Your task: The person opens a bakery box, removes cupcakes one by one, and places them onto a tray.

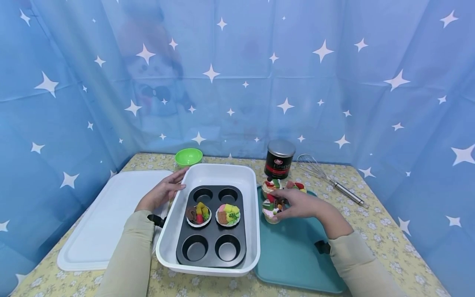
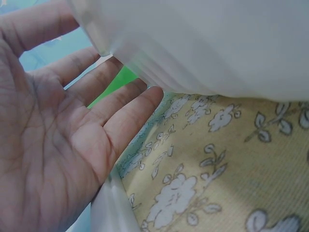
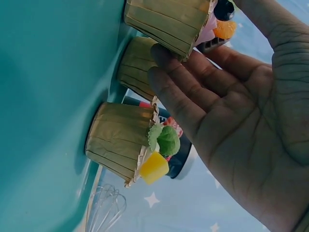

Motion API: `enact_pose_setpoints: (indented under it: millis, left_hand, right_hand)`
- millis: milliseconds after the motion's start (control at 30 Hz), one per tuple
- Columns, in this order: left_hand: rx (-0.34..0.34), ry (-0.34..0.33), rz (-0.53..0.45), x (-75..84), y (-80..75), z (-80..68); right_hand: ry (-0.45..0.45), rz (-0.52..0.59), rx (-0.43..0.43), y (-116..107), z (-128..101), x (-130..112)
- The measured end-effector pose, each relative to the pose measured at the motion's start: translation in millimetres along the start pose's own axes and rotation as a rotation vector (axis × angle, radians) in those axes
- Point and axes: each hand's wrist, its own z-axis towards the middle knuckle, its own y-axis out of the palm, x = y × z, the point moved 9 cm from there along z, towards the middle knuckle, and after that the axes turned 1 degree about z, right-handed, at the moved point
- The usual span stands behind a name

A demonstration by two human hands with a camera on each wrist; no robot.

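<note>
A white baking dish (image 1: 167, 239) holds a black muffin tin (image 1: 211, 232) with two toy cupcakes (image 1: 198, 215) (image 1: 228, 214) in its middle cups. My left hand (image 1: 163, 192) rests with straight fingers against the dish's left wall (image 2: 217, 43); in the left wrist view the palm (image 2: 58, 135) is open. On the teal tray (image 1: 293, 255) stand three more cupcakes. My right hand (image 1: 297, 204) reaches over the nearest cupcake (image 1: 271, 213). In the right wrist view its fingertips (image 3: 161, 63) touch that cupcake's paper liner (image 3: 169, 24), with the palm (image 3: 241, 121) spread; two other cupcakes (image 3: 135, 67) (image 3: 120, 140) stand beside it.
A white lid (image 1: 104, 218) lies left of the dish. Behind are a green bowl (image 1: 188, 156), a black espresso can (image 1: 279, 159) and a metal whisk (image 1: 330, 181). The floral tablecloth (image 2: 231, 169) covers the table, and a blue star curtain closes three sides.
</note>
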Motion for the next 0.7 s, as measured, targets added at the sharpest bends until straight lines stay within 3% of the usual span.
enact_pose_setpoints:
  millis: [267, 700]
  left_hand:
    - [-0.014, 0.006, -0.005, 0.0, 0.7, 1.2]
    - [-0.005, 0.002, -0.005, -0.9, 0.3, 1.5]
  right_hand:
    - [0.008, -0.001, 0.014, -2.2, -1.6, 0.8]
    - [-0.064, 0.048, 0.027, -8.1, -5.0, -6.2]
